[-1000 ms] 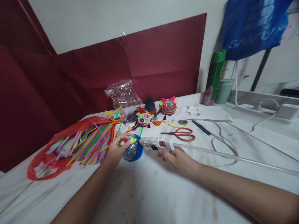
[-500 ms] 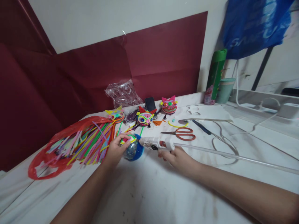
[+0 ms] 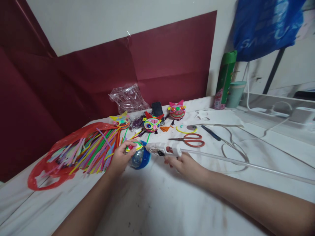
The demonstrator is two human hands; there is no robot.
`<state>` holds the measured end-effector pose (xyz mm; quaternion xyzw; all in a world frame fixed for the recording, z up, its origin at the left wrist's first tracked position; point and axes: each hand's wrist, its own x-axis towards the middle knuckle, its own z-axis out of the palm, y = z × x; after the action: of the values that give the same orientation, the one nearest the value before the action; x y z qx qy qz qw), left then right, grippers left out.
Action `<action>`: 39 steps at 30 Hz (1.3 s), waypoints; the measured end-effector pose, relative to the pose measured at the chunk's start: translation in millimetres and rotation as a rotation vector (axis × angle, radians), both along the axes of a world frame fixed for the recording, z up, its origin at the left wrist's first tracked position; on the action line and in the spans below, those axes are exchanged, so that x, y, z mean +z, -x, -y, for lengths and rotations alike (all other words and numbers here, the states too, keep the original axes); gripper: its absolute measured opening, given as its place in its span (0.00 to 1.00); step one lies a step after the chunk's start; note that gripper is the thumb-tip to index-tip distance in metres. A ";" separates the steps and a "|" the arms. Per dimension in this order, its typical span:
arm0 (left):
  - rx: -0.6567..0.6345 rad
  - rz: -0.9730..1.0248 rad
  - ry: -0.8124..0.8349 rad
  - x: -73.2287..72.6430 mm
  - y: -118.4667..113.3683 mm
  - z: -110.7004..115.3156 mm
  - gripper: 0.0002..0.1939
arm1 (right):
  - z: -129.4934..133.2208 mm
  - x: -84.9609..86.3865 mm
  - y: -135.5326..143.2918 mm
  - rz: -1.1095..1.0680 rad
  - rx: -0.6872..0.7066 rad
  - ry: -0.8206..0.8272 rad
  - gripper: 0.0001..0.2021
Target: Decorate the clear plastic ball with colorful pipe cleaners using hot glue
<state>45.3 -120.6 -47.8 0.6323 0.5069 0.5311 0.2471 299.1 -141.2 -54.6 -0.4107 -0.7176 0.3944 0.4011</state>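
Note:
My left hand (image 3: 123,156) is closed on a clear ball (image 3: 136,159) with a blue band on its right side. A yellow, white and red patch (image 3: 135,147) lies on top of the ball by my fingers. In my right hand (image 3: 182,164) is a white hot glue gun (image 3: 161,148), held by its handle. Its nozzle points left and meets the ball's blue part; whether it touches cannot be made out. A long clear glue stick (image 3: 236,161) sticks out of the gun's back to the right.
Red-handled scissors (image 3: 193,140) and blue-handled pliers (image 3: 211,132) lie behind the glue gun. Decorated animal-face balls (image 3: 152,124) stand at the back near a phone (image 3: 157,108). Left, colourful pipe cleaners (image 3: 93,152) spill from a red plastic bag (image 3: 36,178). A cord (image 3: 243,154) curls at right.
The whole view has shifted slightly. Both hands keep their hold, and the glue gun's nozzle stays at the blue part of the ball.

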 end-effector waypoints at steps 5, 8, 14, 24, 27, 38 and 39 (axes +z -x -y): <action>-0.003 0.018 0.011 -0.4 0.7 -0.5 0.11 | -0.7 0.2 -0.9 0.037 0.002 0.001 0.15; 0.003 0.017 0.008 0.6 -0.1 -0.1 0.11 | 0.2 -0.1 -1.9 0.071 0.005 0.014 0.16; 0.018 0.035 -0.001 1.0 -3.6 2.1 0.10 | 0.8 1.1 -0.3 0.108 0.024 0.017 0.17; 0.005 0.042 -0.001 1.1 -1.3 -0.3 0.10 | 2.6 -2.7 -2.5 0.108 0.019 0.040 0.16; -0.005 0.054 -0.002 0.2 -1.2 -1.2 0.10 | 2.2 -4.2 -3.0 0.108 0.011 0.033 0.17; 0.004 0.041 -0.004 1.2 -2.4 0.7 0.11 | 1.9 -0.2 -2.7 0.124 -0.002 0.050 0.17; 0.005 0.042 -0.003 1.4 -2.9 1.0 0.11 | 2.0 0.0 -2.7 0.128 -0.004 0.054 0.17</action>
<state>48.2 -121.6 -46.4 0.6202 0.5025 0.5456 0.2553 301.8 -143.2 -54.7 -0.4473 -0.7299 0.3858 0.3440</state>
